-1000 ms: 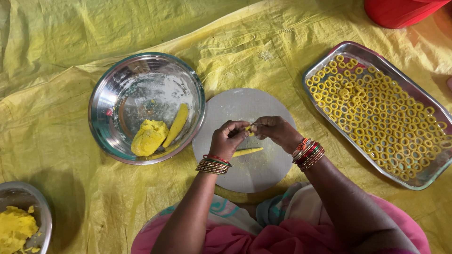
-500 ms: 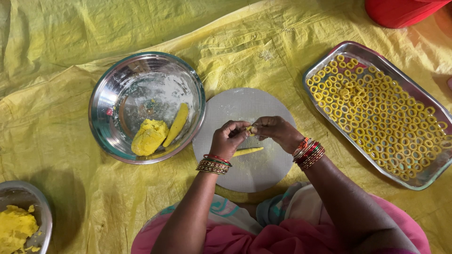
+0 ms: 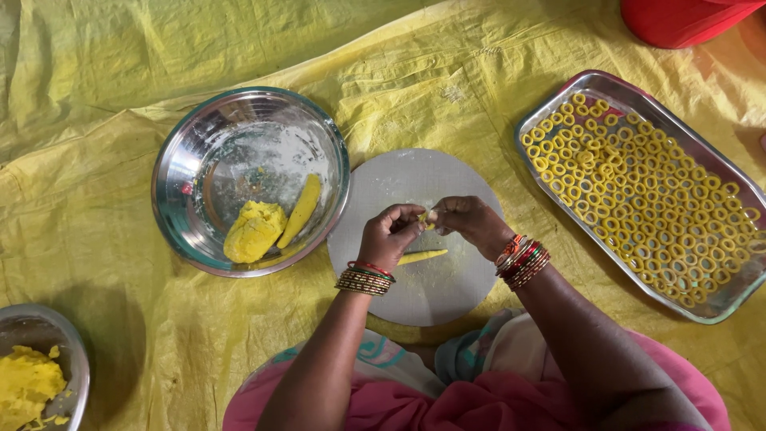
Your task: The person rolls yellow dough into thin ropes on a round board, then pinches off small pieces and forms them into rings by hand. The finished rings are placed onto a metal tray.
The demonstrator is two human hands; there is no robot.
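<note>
Both the left hand (image 3: pixel 388 236) and right hand (image 3: pixel 471 223) pinched a small yellow dough piece (image 3: pixel 429 216) above the round grey board (image 3: pixel 415 235), where over-squeezing might have torn it.

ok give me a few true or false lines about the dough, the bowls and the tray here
1. Both hands, left hand and right hand, pinch a small dough piece over the round board. True.
2. The tray is empty. False: it is full of yellow dough rings.
3. A thin dough strip lies on the board. True.
4. The large steel bowl holds only flour. False: it holds a dough lump and a dough roll.
</note>
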